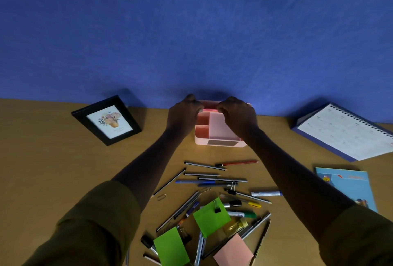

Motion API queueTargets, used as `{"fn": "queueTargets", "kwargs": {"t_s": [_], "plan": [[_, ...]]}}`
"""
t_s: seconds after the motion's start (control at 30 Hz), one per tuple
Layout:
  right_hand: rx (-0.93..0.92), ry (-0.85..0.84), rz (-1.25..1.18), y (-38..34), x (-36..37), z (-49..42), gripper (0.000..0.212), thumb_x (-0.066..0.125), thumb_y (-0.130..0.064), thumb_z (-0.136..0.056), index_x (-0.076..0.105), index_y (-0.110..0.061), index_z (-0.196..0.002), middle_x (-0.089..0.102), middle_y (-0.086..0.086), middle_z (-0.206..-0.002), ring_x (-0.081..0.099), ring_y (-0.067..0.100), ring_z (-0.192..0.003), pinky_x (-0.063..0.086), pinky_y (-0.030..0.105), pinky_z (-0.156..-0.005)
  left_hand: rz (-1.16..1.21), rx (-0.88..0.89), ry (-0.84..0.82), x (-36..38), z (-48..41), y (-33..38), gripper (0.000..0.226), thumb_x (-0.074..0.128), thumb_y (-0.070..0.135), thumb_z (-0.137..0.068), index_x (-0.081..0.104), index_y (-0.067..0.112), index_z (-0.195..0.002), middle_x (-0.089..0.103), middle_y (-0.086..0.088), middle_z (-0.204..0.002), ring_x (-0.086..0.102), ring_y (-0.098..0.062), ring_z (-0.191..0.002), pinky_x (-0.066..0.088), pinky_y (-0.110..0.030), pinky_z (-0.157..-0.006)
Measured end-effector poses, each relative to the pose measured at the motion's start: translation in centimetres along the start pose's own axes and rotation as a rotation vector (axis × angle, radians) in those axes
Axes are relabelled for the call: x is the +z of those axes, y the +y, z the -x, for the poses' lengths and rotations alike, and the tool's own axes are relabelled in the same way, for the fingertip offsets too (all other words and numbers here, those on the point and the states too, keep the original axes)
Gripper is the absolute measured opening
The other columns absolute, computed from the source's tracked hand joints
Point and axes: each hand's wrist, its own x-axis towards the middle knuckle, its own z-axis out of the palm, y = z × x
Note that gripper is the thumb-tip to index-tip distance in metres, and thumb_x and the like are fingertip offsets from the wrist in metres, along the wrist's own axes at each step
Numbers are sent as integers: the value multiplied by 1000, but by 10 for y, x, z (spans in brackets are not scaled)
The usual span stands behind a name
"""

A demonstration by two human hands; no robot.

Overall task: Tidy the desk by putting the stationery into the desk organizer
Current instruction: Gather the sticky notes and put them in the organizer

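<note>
A pink desk organizer point(221, 138) with several compartments stands at the back of the desk against the blue wall. My left hand point(184, 112) grips its rear left edge and my right hand point(238, 115) grips its rear right edge. Between my forearms lies a scatter of stationery: grey pencils point(204, 166), a red pencil point(238, 162), blue pens point(197, 181), markers point(265, 193), binder clips point(217, 207), a paper clip point(162, 197), two green sticky note pads point(210, 217) and a pink pad point(234, 253).
A black picture frame point(106, 120) leans at the back left. A spiral desk calendar point(344, 132) stands at the back right, and a blue booklet point(348, 185) lies in front of it. The wooden desk point(53, 159) meets the blue wall behind.
</note>
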Motion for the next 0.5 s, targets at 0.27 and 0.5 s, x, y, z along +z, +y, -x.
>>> {"fn": "queueTargets", "kwargs": {"t_s": [0.27,0.5], "plan": [[0,-13,-25,0,14,2,21,73,-14,-101,77,-13,-122,72,13,-128,75,34,-106,66,46,-82,10,-1,-8,10,0,-3,14,79,19,-95,79,15,-109,71,-5,-108,73,-18,-83,52,-22,-68],[30,102,-139,-4,7,13,25,70,-20,-103,71,-12,-127,70,15,-128,76,33,-100,67,43,-73,147,-113,133,0,12,3,23,63,28,-105,75,18,-121,73,-4,-110,71,-14,-89,54,-22,-70]]}}
